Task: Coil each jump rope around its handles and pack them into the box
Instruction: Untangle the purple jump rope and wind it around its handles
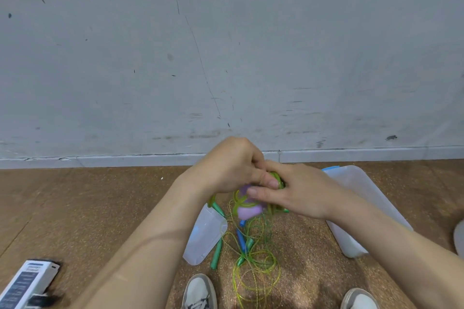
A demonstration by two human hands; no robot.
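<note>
Lilac bundle: two soft lilac handles wound with glossy yellow-green cord, held in the air between both hands. It is above the floor pile and not yet in the box.
Left grip: the left hand is clenched over the top of the bundle, with its thumb pinning the wraps.
Right grip: the right hand lies across the front with fairly straight fingers. Its thumb is hidden, so I cannot tell whether it grasps.
Risk at the grip: the cord looks slick and springy. If the pinning thumb lifts before the end is secured, the wraps will likely slip off.
Risk below: strands hang from the bundle into a loose tangle of yellow-green cord on the brown speckled floor. A pull could snag the slim green handles and the blue handle lying in it.
Risk at packing: the clear plastic box lies to the right, partly behind the right forearm, and its translucent lid lies to the left. A slack coil may unravel on the way across.
Arms: both bare forearms reach forward and converge, with the wrists turned inward.
</note>
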